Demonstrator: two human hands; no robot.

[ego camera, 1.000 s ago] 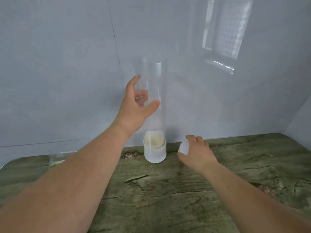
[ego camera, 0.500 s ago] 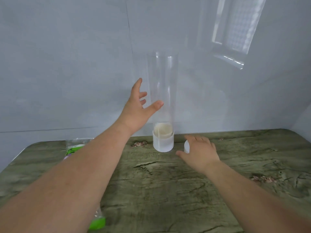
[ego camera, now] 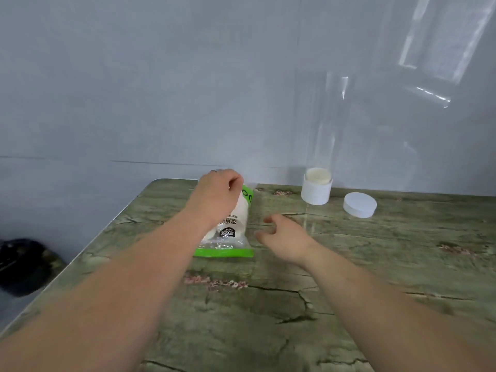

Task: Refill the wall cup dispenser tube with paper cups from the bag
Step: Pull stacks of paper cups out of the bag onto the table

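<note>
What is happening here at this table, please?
A person is refilling a cup dispenser. The left hand grips the far end of the bag of paper cups, which lies on the table. The right hand is open just beside the bag and holds nothing. The clear tube stands by the wall, nearly empty, and a white round lid lies to its right.
</note>
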